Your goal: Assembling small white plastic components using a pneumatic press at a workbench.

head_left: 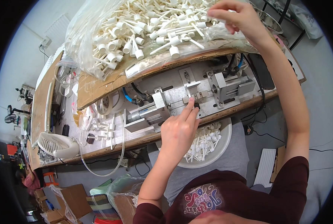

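Note:
My left hand reaches up to a small metal clamping fixture in the middle of the bench device. Its index and middle fingers are stretched out, and the index fingertip touches the fixture; anything under that fingertip is hidden. My right hand hovers at the right side of a large heap of white plastic caps with thin stems. Its fingers are bent and apart, slightly blurred, with nothing clearly held between them. A round tub on my lap, below the bench edge, holds more of the white stemmed caps.
Metal cylinder units flank the fixture, the left one and the right one, with blue and black hoses. Cardboard lies under the heap. A white fan and loose white parts are at left; a dark phone lies right.

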{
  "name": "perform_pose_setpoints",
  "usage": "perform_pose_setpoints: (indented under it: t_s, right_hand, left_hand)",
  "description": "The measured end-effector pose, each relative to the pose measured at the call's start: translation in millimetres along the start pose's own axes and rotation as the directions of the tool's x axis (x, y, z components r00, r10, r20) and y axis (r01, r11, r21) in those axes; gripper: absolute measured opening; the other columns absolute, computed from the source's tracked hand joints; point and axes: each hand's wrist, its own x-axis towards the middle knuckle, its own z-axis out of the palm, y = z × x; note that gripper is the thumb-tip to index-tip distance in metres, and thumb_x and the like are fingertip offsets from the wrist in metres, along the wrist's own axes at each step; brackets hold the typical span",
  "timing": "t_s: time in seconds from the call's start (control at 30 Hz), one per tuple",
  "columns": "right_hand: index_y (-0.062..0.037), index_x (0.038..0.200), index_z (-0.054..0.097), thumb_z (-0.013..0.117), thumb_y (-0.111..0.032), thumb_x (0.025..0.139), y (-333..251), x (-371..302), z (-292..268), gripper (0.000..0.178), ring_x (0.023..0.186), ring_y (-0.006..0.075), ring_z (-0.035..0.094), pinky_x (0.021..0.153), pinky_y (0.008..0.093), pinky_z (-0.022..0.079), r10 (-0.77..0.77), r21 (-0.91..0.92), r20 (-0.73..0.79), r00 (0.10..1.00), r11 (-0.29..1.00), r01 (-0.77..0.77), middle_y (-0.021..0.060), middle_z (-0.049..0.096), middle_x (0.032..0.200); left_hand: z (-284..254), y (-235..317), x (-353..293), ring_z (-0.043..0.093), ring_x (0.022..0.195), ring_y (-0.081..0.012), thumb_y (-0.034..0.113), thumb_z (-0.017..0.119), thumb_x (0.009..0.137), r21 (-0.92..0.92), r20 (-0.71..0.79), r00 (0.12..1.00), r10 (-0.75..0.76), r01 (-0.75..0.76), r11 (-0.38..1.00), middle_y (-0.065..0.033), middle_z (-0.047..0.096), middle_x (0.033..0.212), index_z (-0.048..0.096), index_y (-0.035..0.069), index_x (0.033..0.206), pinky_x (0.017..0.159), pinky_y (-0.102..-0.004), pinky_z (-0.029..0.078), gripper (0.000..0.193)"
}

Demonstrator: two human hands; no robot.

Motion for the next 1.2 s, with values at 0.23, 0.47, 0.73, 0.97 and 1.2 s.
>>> perform_pose_setpoints:
  t_s: [0.23, 0.47, 0.73, 0.97, 1.2]
  right_hand:
    - [0.0005, 0.112, 0.067, 0.072, -0.013, 0.090, 3, -88, 13, 0.026, 0.075, 0.0087, 0.065, 0.064, 0.0222, 0.050, -0.054, 0.320, -0.057, 0.997, 0.945, 0.070, -0.0005, 0.065, 0.090]
    - [-0.0014, 0.105, 0.068, 0.075, -0.005, 0.084, 35, -176, 65, 0.023, 0.088, 0.0206, 0.070, 0.075, 0.0308, 0.059, -0.288, -0.285, 0.238, 0.928, 0.892, 0.350, 0.0101, 0.064, 0.110]
    - [-0.0013, 0.096, 0.065, 0.069, -0.007, 0.074, 60, -188, 105, 0.024, 0.060, 0.0180, 0.068, 0.056, 0.0296, 0.055, -0.413, -0.611, 0.392, 0.822, 0.551, 0.568, 0.0175, 0.069, 0.124]
    - [-0.0016, 0.086, 0.059, 0.066, -0.007, 0.071, 48, -175, 109, 0.017, 0.053, 0.0173, 0.067, 0.052, 0.0285, 0.054, -0.406, -0.649, 0.453, 0.794, 0.460, 0.606, 0.0247, 0.069, 0.120]
    - [-0.0043, 0.090, 0.061, 0.072, -0.013, 0.076, 36, -159, 100, 0.020, 0.067, 0.0246, 0.070, 0.058, 0.0354, 0.056, -0.343, -0.541, 0.423, 0.839, 0.647, 0.537, 0.0147, 0.070, 0.102]
  left_hand:
    - [-29, -9, 32, 0.066, 0.061, -0.0137, 0.019, 0.084, 0.080, -0.166, -0.148, 0.986, 0.071, -0.096, 0.982, -0.0073, 0.076, 0.103, 0.075, 0.007, 0.106, 0.059, -0.0254, 0.053, 0.030]
    - [-50, -41, 118, 0.065, 0.074, -0.0196, 0.032, 0.085, 0.077, -0.226, -0.463, 0.880, -0.105, -0.003, 0.974, -0.0072, 0.067, 0.084, 0.074, 0.004, 0.096, 0.063, -0.0327, 0.051, 0.036]
    - [-35, -56, 152, 0.064, 0.073, -0.0159, 0.041, 0.083, 0.077, -0.052, -0.276, 0.937, -0.214, 0.208, 0.977, -0.0069, 0.069, 0.084, 0.075, 0.001, 0.093, 0.065, -0.0302, 0.051, 0.044]
    - [-64, -34, 114, 0.069, 0.087, -0.0141, 0.011, 0.080, 0.082, -0.506, -0.331, 0.911, -0.247, 0.050, 0.861, -0.0074, 0.066, 0.098, 0.074, 0.000, 0.102, 0.069, -0.0280, 0.059, 0.024]
    - [-58, -22, 34, 0.068, 0.097, -0.0172, -0.012, 0.075, 0.080, -0.478, -0.288, 0.948, -0.136, -0.020, 0.878, -0.0099, 0.061, 0.114, 0.072, -0.001, 0.112, 0.078, -0.0259, 0.064, 0.034]
